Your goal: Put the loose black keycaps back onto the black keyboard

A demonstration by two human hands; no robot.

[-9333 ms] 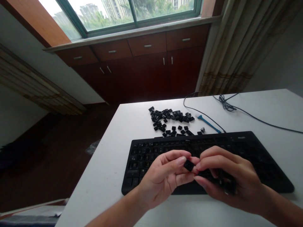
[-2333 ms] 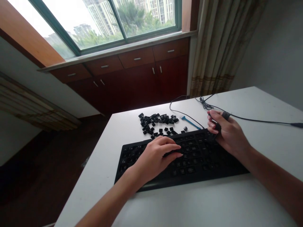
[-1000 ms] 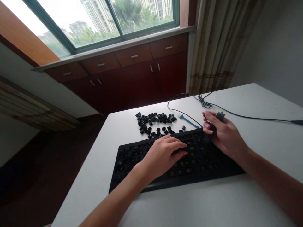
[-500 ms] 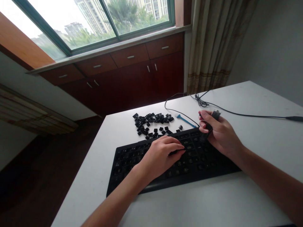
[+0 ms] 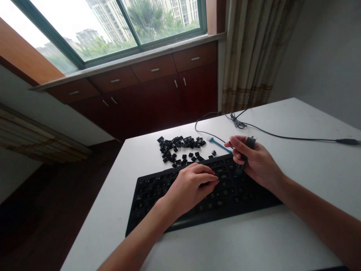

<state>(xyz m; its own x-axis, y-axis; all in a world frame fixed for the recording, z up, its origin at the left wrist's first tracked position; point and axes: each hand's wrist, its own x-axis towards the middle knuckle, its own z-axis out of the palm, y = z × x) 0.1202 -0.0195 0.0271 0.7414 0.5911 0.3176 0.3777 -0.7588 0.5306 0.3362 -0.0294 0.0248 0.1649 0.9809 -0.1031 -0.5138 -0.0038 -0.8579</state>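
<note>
A black keyboard (image 5: 175, 225) lies slanted on the white table, its keycaps mostly off and the bare key sockets showing. My left hand (image 5: 194, 180) presses down on the middle of it, fingers curled and bunched, with the thumb close to the index finger. Over the keyboard's right part, my right hand (image 5: 254, 156) is closed around a small black brush (image 5: 249, 143). The brush's top sticks out above the fingers, while its lower end, blurred, points down at the keys. Behind the keyboard lie the loose black keycaps (image 5: 169, 145) in a scattered heap.
A blue stick-like tool (image 5: 220, 145) lies behind the keyboard, near a single keycap (image 5: 213, 153). A thin black cable (image 5: 238, 122) is bundled at the table's back and runs right. Beyond the white table (image 5: 107, 210) stand a wooden cabinet (image 5: 152, 98) and a window.
My right hand has shifted slightly left and down with the brush. My left hand stays in place on the keyboard. The whole view has drifted a little.
</note>
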